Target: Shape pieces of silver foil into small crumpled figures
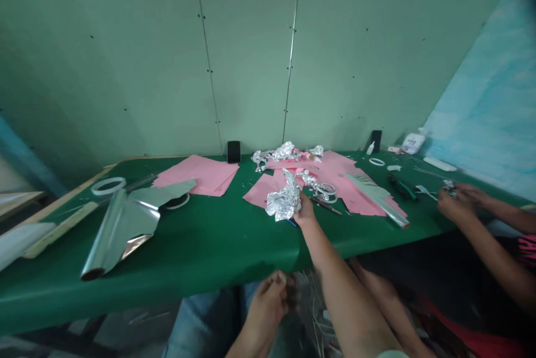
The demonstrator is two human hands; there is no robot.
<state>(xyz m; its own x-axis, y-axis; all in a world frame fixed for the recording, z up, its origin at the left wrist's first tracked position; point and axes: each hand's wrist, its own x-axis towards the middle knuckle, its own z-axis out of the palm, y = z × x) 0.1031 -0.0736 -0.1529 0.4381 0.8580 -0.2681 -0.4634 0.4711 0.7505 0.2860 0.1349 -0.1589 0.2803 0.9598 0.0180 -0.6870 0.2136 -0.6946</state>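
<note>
My right hand (305, 211) reaches out over the green table, its fingers closed around a crumpled silver foil flower (283, 201). The flower's lower part is hidden by the fingers. Nearer to me, my left hand (268, 303) hangs above my lap, just off the table's front edge. Its fingers are curled together and partly blurred; what they may hold is too small to make out. Beyond the right hand, more crumpled foil pieces (286, 151) lie on pink paper sheets (330, 171). Rolls of white tape (326, 191) lie beside it.
A foil roll (103, 238) and a stack of pink sheets (196, 173) lie on the left of the green table (201, 240). A phone (233, 152) leans on the wall. To the right are another foil roll (379, 200), pliers (402, 187) and a co-worker's hands (458, 201) holding foil.
</note>
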